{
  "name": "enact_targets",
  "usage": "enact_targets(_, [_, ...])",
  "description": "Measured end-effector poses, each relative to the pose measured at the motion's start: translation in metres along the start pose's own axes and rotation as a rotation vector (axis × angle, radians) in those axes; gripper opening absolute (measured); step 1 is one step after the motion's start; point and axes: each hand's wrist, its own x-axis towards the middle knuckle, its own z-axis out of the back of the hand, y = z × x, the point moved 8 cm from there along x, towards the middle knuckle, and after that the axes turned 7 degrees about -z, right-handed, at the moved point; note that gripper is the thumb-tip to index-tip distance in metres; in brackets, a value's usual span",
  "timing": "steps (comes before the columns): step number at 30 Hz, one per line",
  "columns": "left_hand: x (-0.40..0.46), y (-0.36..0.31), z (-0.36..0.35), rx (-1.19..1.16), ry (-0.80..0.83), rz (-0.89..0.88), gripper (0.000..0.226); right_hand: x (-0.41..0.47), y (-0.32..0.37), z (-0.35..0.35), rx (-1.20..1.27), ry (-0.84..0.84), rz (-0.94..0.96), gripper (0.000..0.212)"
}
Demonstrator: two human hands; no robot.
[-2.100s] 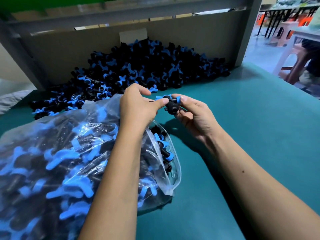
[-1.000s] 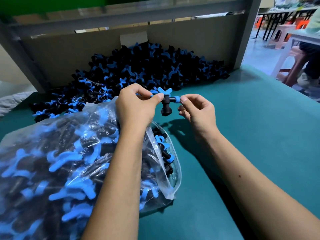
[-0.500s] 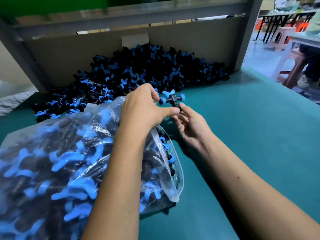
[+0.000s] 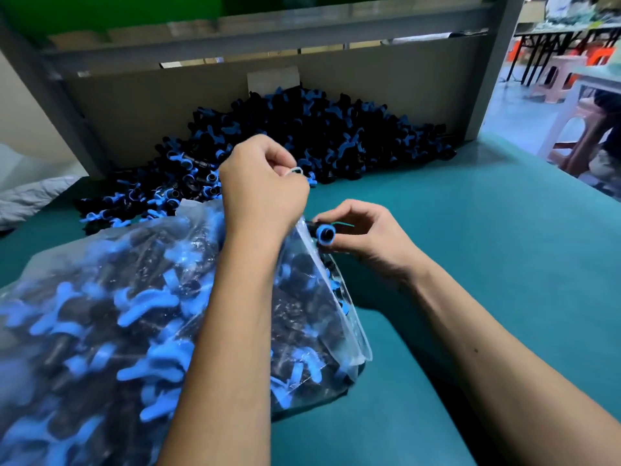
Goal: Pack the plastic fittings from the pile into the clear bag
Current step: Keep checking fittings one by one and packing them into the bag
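Nearest the viewer, a bulging clear plastic bag [image 4: 141, 317] lies on its side on the teal tabletop [image 4: 470, 264], packed with black and blue plastic fittings. Its open mouth faces right. Two bare forearms reach forward over it. The left hand [image 4: 263, 186] is held above the bag's upper edge, its fingers curled and pinching a fold of the clear plastic rim so the mouth is lifted. Just beside it, to the right, the right hand [image 4: 364, 235] holds one black plastic fitting with a round blue end [image 4: 324, 234] right at the bag's opening; its thumb and fingers are curled round the part, and the blue ring faces the viewer. Beyond the hands, a large loose pile of the same black and blue fittings [image 4: 302, 136] is heaped on the tabletop against a brown cardboard back wall [image 4: 168, 99] inside a grey metal frame. Far right, pink plastic stools [image 4: 557, 79] stand on a pale floor.
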Motion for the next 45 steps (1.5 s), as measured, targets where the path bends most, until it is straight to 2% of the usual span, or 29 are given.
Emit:
enact_targets(3, [-0.002, -0.022, 0.001, -0.044, -0.025, -0.130, 0.021, -0.002, 0.013, -0.028, -0.240, -0.007, 0.119, 0.028])
enact_targets(4, [-0.003, -0.029, 0.002, -0.037, -0.038, -0.171, 0.021, -0.004, 0.017, -0.039, -0.246, -0.024, 0.161, 0.028])
enact_targets(7, [-0.008, -0.045, 0.004, 0.013, -0.071, -0.271, 0.020, -0.009, 0.026, -0.067, -0.238, -0.100, 0.261, 0.050])
enact_targets(8, [-0.008, -0.048, 0.003, 0.024, -0.067, -0.291, 0.020, -0.007, 0.023, -0.072, -0.234, -0.127, 0.246, 0.049])
enact_targets(11, [-0.009, -0.052, 0.003, 0.034, -0.061, -0.320, 0.019, 0.002, 0.015, -0.082, -0.175, -0.088, 0.168, 0.017])
enact_targets(14, [-0.010, -0.050, 0.000, 0.032, -0.057, -0.311, 0.019, -0.004, 0.022, -0.085, -0.265, -0.026, 0.170, 0.018])
enact_targets(16, [-0.009, -0.046, -0.002, 0.032, -0.040, -0.288, 0.019, -0.013, 0.033, -0.087, -0.408, 0.058, 0.231, 0.010])
enact_targets(19, [-0.009, -0.040, -0.004, 0.044, -0.042, -0.254, 0.018, -0.016, 0.032, -0.086, -0.499, 0.146, 0.200, 0.004])
enact_targets(21, [-0.008, -0.039, -0.004, 0.050, -0.050, -0.258, 0.018, -0.011, 0.030, -0.088, -0.522, 0.125, 0.200, 0.038])
enact_targets(22, [-0.008, -0.038, -0.004, 0.050, -0.054, -0.265, 0.018, -0.010, 0.029, -0.090, -0.496, 0.131, 0.201, 0.046])
enact_targets(23, [-0.007, -0.037, -0.004, 0.046, -0.057, -0.268, 0.018, -0.009, 0.028, -0.090, -0.481, 0.117, 0.204, 0.042])
enact_targets(25, [-0.006, -0.032, -0.005, 0.023, -0.067, -0.252, 0.018, -0.005, 0.026, -0.091, -0.437, 0.116, 0.172, 0.020])
enact_targets(27, [-0.005, -0.024, -0.005, -0.007, -0.075, -0.215, 0.018, -0.001, 0.025, -0.087, -0.296, 0.141, 0.144, 0.009])
enact_targets(30, [-0.004, -0.006, -0.007, -0.004, -0.070, -0.136, 0.019, 0.018, 0.016, -0.056, 0.002, -0.122, 0.119, 0.033])
enact_targets(33, [-0.008, 0.013, -0.012, 0.087, -0.003, -0.008, 0.023, 0.041, -0.001, -0.018, 0.046, -0.443, 0.098, 0.038])
enact_targets(35, [-0.012, 0.018, -0.020, 0.198, 0.083, 0.038, 0.022, 0.061, -0.012, 0.006, -0.254, -0.594, 0.046, 0.038])
enact_targets(37, [-0.014, 0.017, -0.028, 0.297, 0.181, 0.044, 0.021, 0.092, -0.016, 0.020, -0.735, -0.610, 0.012, 0.028])
enact_targets(39, [-0.016, 0.015, -0.033, 0.364, 0.253, 0.037, 0.023, 0.130, -0.025, 0.023, -1.182, -0.470, 0.008, 0.022])
enact_targets(41, [-0.017, 0.016, -0.033, 0.388, 0.271, 0.044, 0.025, 0.163, -0.041, 0.024, -1.543, -0.303, -0.031, 0.039])
enact_targets(45, [-0.016, 0.017, -0.032, 0.391, 0.269, 0.072, 0.025, 0.192, -0.056, 0.032, -1.663, -0.214, -0.110, 0.061])
